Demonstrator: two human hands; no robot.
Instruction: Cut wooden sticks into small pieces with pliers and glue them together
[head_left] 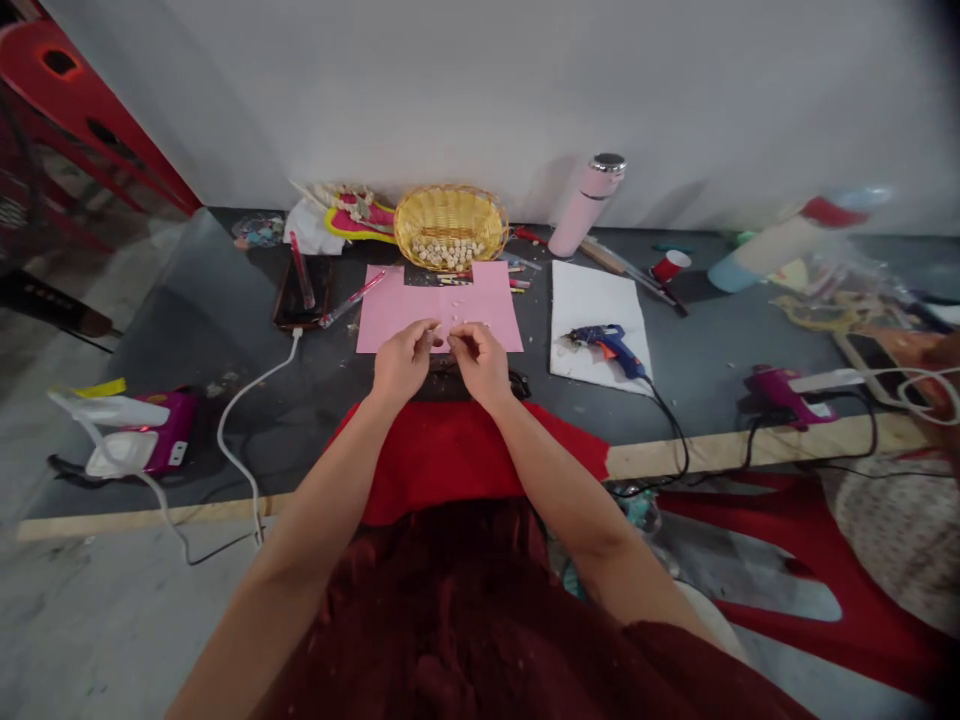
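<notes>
Both hands come together over the near edge of a pink sheet (382, 320) on the dark table. My left hand (403, 362) is closed in a pinch, its fingertips at something small and pale that is too tiny to name. Facing it, my right hand (481, 362) pinches too, and what lies between its fingers cannot be made out. A few small pale bits (457, 303) rest on the sheet just beyond the fingers. Behind the sheet stands a yellow wicker basket (450, 215) with many small pale pieces (448, 252) in it. Red cloth (450, 450) hangs below the wrists.
On the right, a blue glue gun (611, 347) lies on a white board (592, 290), its cord running off the front edge. A pink flask (587, 205) stands behind. Left are a phone (304, 290) with a white cable and a purple-white device (142, 435).
</notes>
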